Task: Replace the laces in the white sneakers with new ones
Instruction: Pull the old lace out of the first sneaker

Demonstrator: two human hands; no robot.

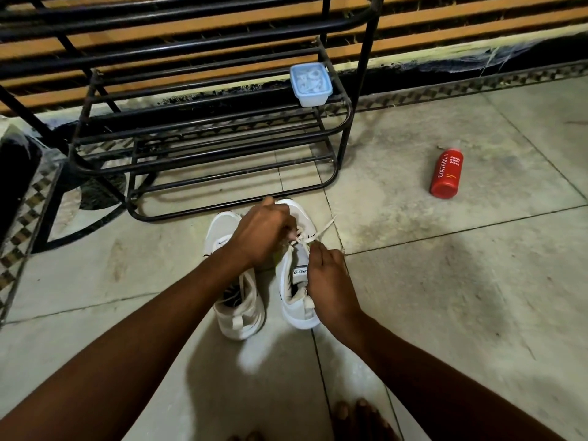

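Two white sneakers on the tiled floor (pixel 445 281), side by side, toes toward the black metal rack (pixel 203 144). Left sneaker (pixel 237 310) untouched, lace loose inside. Left hand (pixel 264 233) curled over the right sneaker (pixel 297 300), fingers closed on the white lace (pixel 313 235) near the eyelets. Right hand (pixel 327 275) pinches the same lace just beside the tongue. Red bottle (pixel 446 174) lies well apart on the right. Lidded plastic box (pixel 311 85) sits on the rack.
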